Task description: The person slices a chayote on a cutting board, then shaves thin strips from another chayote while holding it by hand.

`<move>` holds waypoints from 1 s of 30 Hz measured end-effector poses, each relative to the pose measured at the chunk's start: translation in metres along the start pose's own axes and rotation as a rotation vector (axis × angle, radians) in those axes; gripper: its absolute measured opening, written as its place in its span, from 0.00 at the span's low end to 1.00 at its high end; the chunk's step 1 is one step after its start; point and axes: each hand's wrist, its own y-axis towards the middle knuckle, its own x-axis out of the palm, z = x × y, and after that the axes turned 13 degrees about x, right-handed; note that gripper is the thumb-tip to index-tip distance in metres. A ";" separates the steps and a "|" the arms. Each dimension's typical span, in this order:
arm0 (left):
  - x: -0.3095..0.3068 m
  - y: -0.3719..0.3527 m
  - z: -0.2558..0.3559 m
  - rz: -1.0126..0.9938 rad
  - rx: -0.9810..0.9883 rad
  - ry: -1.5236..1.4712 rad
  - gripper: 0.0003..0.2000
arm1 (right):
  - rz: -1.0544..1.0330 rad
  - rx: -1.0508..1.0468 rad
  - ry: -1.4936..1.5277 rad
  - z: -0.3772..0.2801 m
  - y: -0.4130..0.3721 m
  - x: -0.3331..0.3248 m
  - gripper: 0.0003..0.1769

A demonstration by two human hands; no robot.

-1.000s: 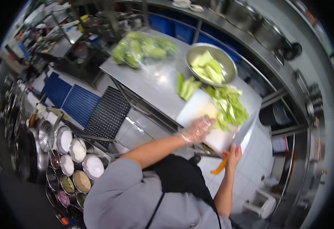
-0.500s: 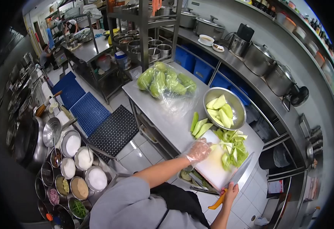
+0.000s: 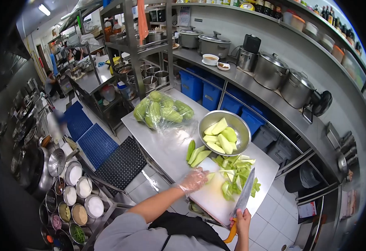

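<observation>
My left hand [image 3: 194,180], in a clear plastic glove, is at the left edge of the white cutting board [image 3: 212,200], its fingers closed near a small pale green piece. Bare, my right hand [image 3: 242,219] grips the orange handle of a large knife [image 3: 245,190], blade pointing up and away at the board's right side. Pale green peelings [image 3: 238,173] lie heaped on and beyond the board. Several green wedges [image 3: 197,154] rest to the left of a steel bowl [image 3: 244,129] holding peeled chunks [image 3: 222,140]. Whole green vegetables [image 3: 160,109] sit in a clear plastic bag.
The steel table [image 3: 139,129] carries all this. Seasoning pots [image 3: 82,187] stand at the lower left, beside woks. Lidded pots [image 3: 270,69] line the back counter above blue bins [image 3: 212,93]. A person [image 3: 52,83] crouches far off at left.
The view has shifted, with the table now lower and further left. My right hand still holds the knife, its blade now more upright. My left hand stays by the board's left edge.
</observation>
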 end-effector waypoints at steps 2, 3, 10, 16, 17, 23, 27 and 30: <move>-0.007 0.006 0.004 -0.079 -0.014 0.062 0.27 | -0.030 -0.043 -0.027 -0.008 0.009 -0.014 0.11; -0.020 0.011 0.012 -0.153 -0.080 0.046 0.29 | -0.043 -0.063 -0.042 -0.011 0.012 -0.021 0.11; -0.041 0.031 0.037 -0.296 -0.253 0.056 0.34 | -0.113 -0.107 -0.024 -0.025 0.030 -0.054 0.12; -0.032 0.028 0.049 -0.274 -0.337 0.093 0.31 | -0.151 -0.069 -0.049 -0.033 0.036 -0.061 0.10; -0.033 0.029 0.052 -0.277 -0.375 0.084 0.31 | -0.158 -0.072 -0.053 -0.029 0.040 -0.063 0.10; -0.029 0.019 0.046 -0.198 -0.322 -0.045 0.34 | -0.132 -0.083 -0.112 -0.017 0.029 -0.067 0.09; -0.019 0.011 0.046 -0.065 -0.335 -0.021 0.36 | -0.105 -0.095 -0.142 -0.014 0.012 -0.061 0.10; -0.004 0.004 0.041 0.011 -0.371 -0.042 0.37 | -0.098 -0.111 -0.126 -0.005 0.006 -0.053 0.10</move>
